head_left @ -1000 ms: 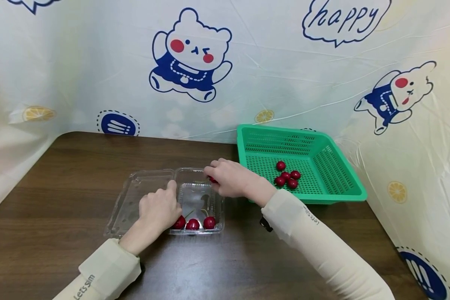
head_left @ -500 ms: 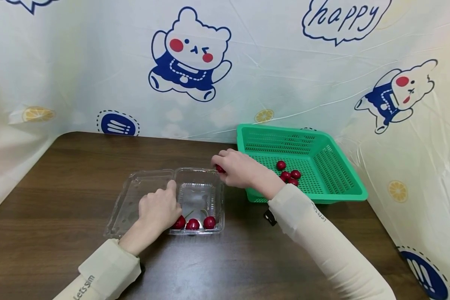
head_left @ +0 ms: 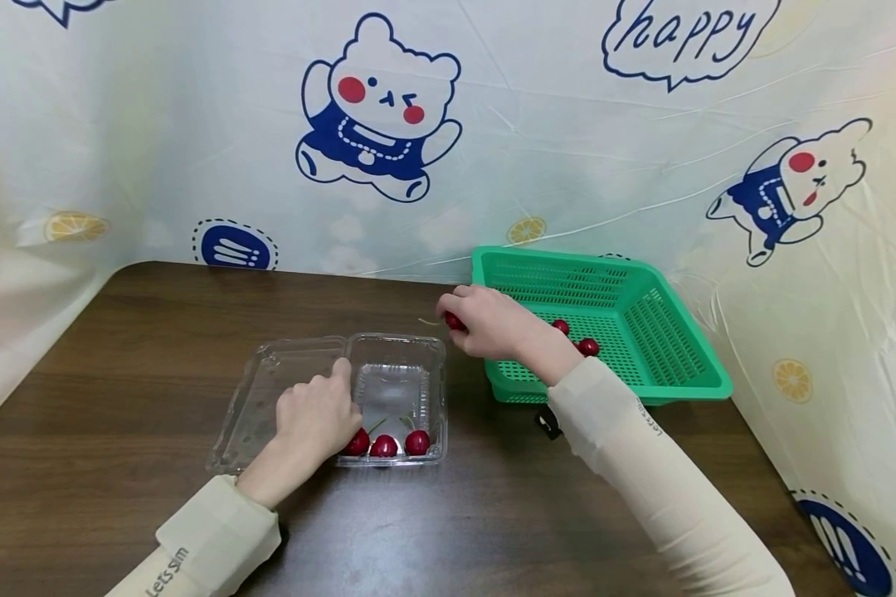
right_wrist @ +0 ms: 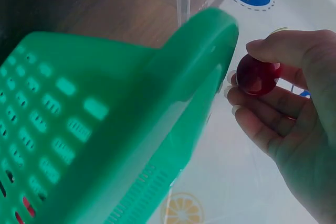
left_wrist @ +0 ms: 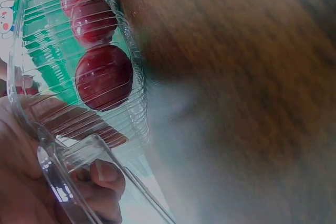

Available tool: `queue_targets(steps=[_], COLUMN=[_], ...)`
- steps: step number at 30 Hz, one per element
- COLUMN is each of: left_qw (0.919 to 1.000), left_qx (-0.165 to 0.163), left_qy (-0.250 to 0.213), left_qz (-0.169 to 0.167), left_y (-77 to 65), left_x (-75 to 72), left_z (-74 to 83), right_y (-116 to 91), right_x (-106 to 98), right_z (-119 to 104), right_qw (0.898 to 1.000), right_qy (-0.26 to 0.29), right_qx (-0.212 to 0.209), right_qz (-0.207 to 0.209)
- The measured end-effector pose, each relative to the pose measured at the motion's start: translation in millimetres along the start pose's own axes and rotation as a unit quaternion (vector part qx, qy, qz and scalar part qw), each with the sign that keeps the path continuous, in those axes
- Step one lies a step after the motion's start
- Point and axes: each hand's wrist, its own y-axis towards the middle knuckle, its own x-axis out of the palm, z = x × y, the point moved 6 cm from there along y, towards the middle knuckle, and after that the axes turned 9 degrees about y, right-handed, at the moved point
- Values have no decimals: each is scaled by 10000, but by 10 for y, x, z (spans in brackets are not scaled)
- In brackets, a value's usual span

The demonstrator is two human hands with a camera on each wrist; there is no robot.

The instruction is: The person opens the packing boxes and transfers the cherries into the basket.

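A clear plastic clamshell box (head_left: 392,352) lies spread flat, its lid (head_left: 269,365) to the left. Three red cherries (head_left: 383,447) sit in a row along its near side. My left hand (head_left: 318,417) grips the box across the hinge, index finger pointing forward, other fingers curled. In the left wrist view the fingers (left_wrist: 107,174) show through the plastic. My right hand (head_left: 493,322) pinches a cherry (right_wrist: 257,76) between thumb and fingers, its stem pointing left. That hand hovers by the left rim of a green basket (head_left: 672,391), above the table.
Inside the basket lie more cherries (head_left: 587,347), some hidden by my right forearm. The brown wooden table (head_left: 119,373) carries everything. A printed white sheet (head_left: 216,124) hangs behind and along the sides.
My right hand has moved away from the box's far right corner, back and rightward toward the basket, still holding its cherry. The left hand stays in place.
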Motion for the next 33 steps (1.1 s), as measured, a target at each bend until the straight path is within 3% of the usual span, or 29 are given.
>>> queue_targets(steps=[22, 33], left_qw=[10000, 10000], left_qx=[-23, -12], left_qy=[5, 31], left_qz=[-45, -63], left_y=[5, 7], left_x=[16, 21], left_z=[-9, -3], right_y=[-108, -173], right_x=[-186, -253], right_z=[333, 447], right_qw=[9974, 9971], right_qy=[151, 143], right_qx=[698, 737], right_qz=[76, 96])
